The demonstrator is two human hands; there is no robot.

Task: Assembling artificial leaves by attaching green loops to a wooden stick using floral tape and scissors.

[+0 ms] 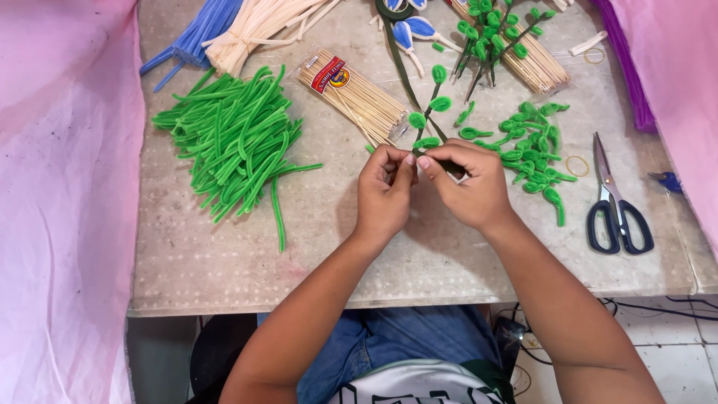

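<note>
on table [224, 254], leafy stem [428, 112] between hands

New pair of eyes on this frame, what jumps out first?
The left hand and right hand meet at table centre, pinching a stem with green leaf loops. A big heap of green pipe cleaners lies to their left. Dark-handled scissors lie at the right, beside a pile of small green loops.
</note>
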